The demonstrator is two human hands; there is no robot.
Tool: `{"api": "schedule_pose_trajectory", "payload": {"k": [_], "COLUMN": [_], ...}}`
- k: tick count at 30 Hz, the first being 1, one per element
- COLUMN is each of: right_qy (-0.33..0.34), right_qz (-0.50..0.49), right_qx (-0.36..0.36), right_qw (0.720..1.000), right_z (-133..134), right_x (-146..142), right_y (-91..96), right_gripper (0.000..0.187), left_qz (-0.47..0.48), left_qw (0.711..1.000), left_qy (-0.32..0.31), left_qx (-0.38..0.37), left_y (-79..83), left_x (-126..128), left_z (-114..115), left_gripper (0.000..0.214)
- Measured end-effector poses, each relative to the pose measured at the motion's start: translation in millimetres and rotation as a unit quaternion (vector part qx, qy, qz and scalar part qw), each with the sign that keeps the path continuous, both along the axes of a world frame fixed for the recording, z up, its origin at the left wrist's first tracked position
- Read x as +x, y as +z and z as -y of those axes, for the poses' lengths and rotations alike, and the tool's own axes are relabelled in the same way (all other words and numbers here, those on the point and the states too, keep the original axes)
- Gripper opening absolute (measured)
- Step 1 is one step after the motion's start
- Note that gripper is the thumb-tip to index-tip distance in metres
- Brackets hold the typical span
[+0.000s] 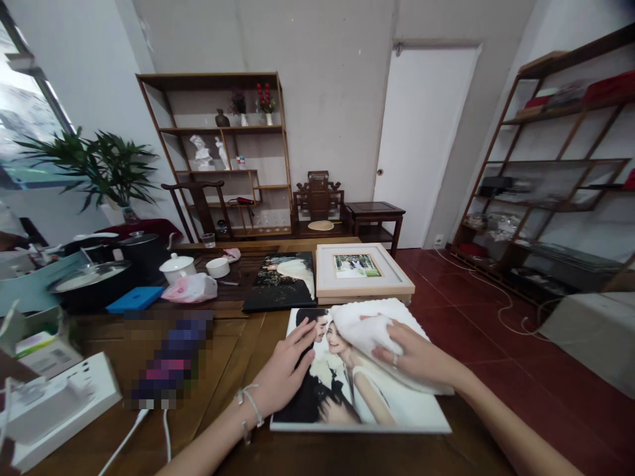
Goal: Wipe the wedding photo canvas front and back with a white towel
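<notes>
A large photo panel (342, 390) lies flat on the wooden table in front of me, printed with a couple in wedding clothes. My left hand (286, 370) rests on its left side, fingers stretched out over the dark suit. On the upper right of the panel, my right hand (409, 350) presses a white cloth (364, 330) against the surface, its fingers bent over the fabric. Part of the cloth trails under my right wrist. Just beyond the panel are a dark photo panel (282, 281) and a pale framed photo (325, 271).
To the left on the table (223, 377) are a power strip (64, 416), a pixelated device with white cables, a blue box (135, 299), a lidded pan (92, 284), a white lidded cup (177, 269) and a crumpled pink-white packet (191, 289). Shelves (213, 76) stand behind.
</notes>
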State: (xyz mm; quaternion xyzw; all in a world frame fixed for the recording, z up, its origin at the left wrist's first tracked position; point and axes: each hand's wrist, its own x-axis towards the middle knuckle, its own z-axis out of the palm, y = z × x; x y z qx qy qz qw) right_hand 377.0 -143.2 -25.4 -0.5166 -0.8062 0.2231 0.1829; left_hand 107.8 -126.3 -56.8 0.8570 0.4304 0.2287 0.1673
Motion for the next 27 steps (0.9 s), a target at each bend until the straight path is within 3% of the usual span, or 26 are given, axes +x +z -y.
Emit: {"api": "schedule_pose_trajectory", "payload": {"k": [4, 8, 13, 17, 21, 27], "right_qy": [-0.037, 0.007, 0.115, 0.137, 0.110, -0.010], "right_qz": [-0.006, 0.005, 0.019, -0.011, -0.013, -0.019], "right_qx": [0.047, 0.082, -0.003, -0.076, -0.064, 0.003], "right_qw": [0.998, 0.997, 0.993, 0.988, 0.992, 1.000], "right_z": [-6.6, 23.4, 67.1, 78.6, 60.1, 2.0], "right_x": [-4.7, -19.8, -40.1, -35.5, -15.7, -8.3], "right_y": [-5.5, -2.7, 1.3, 14.9, 22.6, 10.4], "right_gripper": [0.036, 0.034, 0.016, 0.021, 0.028, 0.040], "left_qz": [0.001, 0.005, 0.008, 0.015, 0.010, 0.005], "left_qw": [1.000, 1.000, 1.000, 1.000, 1.000, 1.000], "left_qy": [0.018, 0.026, 0.026, 0.019, 0.016, 0.005], "left_qx": [-0.006, -0.007, -0.013, -0.016, -0.018, -0.006], "left_y": [0.0, -0.6, 0.6, 2.0, 1.2, -0.6], "left_x": [1.2, 2.4, 3.7, 4.0, 3.2, 1.1], "left_z": [0.3, 1.0, 1.0, 0.7, 0.9, 0.7], "left_gripper": [0.042, 0.042, 0.042, 0.042, 0.042, 0.041]}}
